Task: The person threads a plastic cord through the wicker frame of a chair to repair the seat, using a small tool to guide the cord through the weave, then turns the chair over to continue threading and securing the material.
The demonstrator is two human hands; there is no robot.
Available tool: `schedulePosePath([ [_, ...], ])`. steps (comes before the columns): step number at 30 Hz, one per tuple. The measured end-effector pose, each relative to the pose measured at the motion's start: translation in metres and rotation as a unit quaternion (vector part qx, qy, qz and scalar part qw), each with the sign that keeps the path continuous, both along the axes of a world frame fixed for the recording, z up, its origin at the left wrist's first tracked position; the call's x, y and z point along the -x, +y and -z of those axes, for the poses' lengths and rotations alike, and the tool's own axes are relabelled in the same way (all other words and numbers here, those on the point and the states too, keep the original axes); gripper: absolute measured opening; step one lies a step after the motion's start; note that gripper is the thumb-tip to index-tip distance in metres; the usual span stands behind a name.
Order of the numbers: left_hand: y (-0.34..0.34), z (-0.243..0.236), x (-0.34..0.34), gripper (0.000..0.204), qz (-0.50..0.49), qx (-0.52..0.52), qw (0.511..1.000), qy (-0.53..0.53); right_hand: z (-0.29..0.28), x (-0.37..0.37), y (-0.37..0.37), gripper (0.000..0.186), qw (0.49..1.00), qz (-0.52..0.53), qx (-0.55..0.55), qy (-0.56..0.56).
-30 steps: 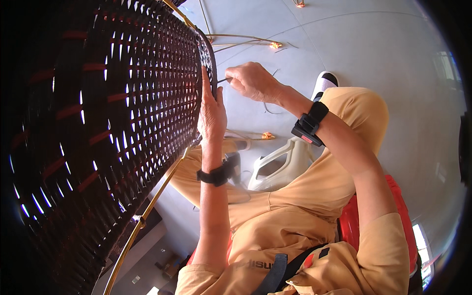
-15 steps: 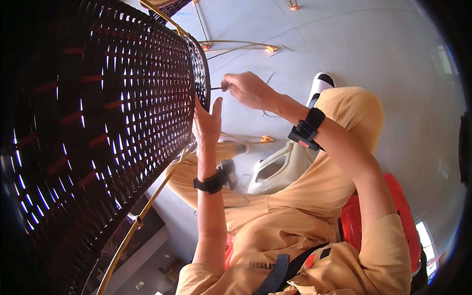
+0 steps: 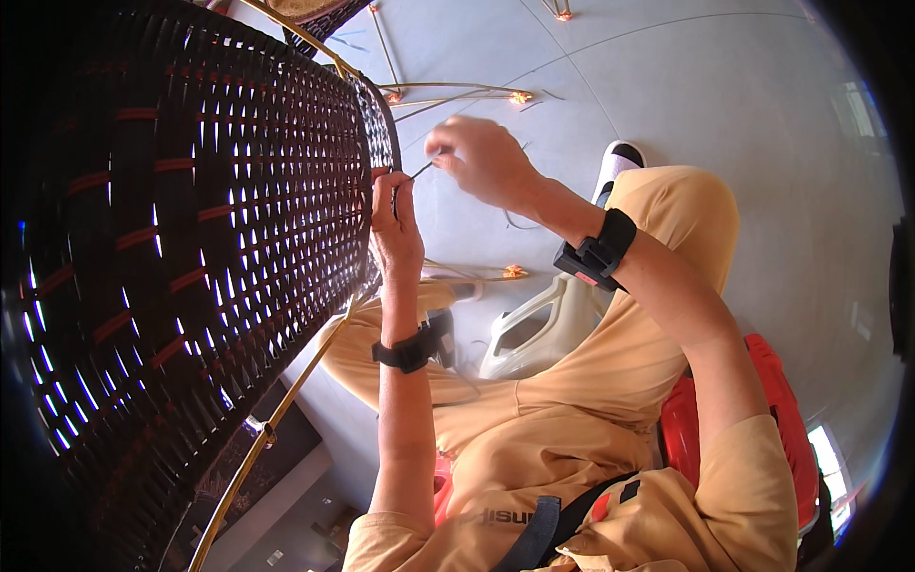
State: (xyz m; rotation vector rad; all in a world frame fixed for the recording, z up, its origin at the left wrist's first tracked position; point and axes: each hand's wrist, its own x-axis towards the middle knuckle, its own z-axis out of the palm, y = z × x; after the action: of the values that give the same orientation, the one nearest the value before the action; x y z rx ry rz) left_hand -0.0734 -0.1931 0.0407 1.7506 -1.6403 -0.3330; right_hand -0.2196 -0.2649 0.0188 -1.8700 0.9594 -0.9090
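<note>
A large dark brown woven wicker piece point(image 3: 257, 153), with reddish bands and a curved rim, fills the left side. At its rim, my left hand point(image 3: 396, 238) is closed, thumb and fingers pinching the woven edge. A thin dark strand point(image 3: 422, 171) runs from that edge up to my right hand point(image 3: 486, 162). The right hand is slightly blurred, its fingers closed on the strand's free part, a short way right of the rim. Gold-coloured metal rods point(image 3: 233, 486) run along the wicker's near side and its far corner.
Thin gold legs point(image 3: 457, 91) with plastic-wrapped ends stretch over the grey floor point(image 3: 715, 105). A cream plastic frame point(image 3: 534, 329) stands between my legs. Beneath me is a red plastic seat point(image 3: 677, 419). Another woven piece point(image 3: 329, 27) is at the top left; strand scraps lie on the floor.
My left hand has gone from open fingers against the rim to a pinch at the edge. The right hand has risen slightly, and the strand now slants upward rather than level.
</note>
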Motion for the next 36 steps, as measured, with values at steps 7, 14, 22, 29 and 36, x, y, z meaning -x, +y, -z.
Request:
schedulePosePath([
  [7,-0.003,0.007,-0.003,0.004,0.003,0.009,1.0,0.024,-0.008,0.014,0.004,0.046,0.881,-0.025,-0.446,-0.157],
  [14,-0.003,0.009,-0.002,0.006,-0.015,0.01,1.0,0.01,-0.003,-0.007,0.023,0.018,0.693,0.0,-0.59,-0.414],
  [22,0.017,0.001,-0.001,0.036,0.006,0.002,0.999,-0.036,0.006,-0.02,0.015,0.013,0.617,-0.007,-0.578,-0.534],
  [29,0.017,-0.006,0.007,0.031,-0.102,-0.079,0.991,0.04,0.012,-0.03,0.012,0.01,0.593,0.092,-0.637,-0.484],
  [36,0.011,0.003,0.0,0.024,-0.052,0.012,0.994,0.091,0.04,-0.047,0.003,0.01,0.567,-0.053,-0.702,-0.428],
])
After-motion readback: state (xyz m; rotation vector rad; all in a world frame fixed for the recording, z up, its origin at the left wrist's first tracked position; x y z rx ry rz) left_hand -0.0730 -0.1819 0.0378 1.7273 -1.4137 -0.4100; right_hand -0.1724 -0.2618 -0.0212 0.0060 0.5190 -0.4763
